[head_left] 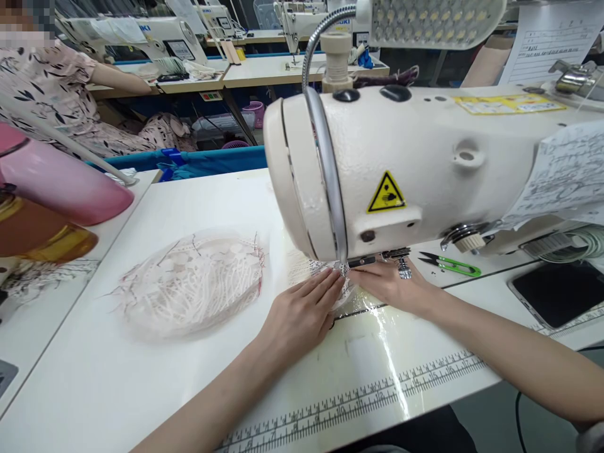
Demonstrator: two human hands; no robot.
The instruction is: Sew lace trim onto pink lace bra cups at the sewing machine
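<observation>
Bright lamp (pixel 434 22) glare streaks table (pixel 387 352); edges warped.

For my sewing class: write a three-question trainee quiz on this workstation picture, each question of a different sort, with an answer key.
1. True or false: both hands lie flat on the lace piece under the sewing machine head.
2. Multiple choice: where do the green thread snips lie? A) in the left hand; B) on the table beyond the right hand; C) on the pile of lace pieces.
3. Fill the gap: the printed ruler runs along the table's ____ edge.

Key: 1 true; 2 B; 3 near (front).
</observation>
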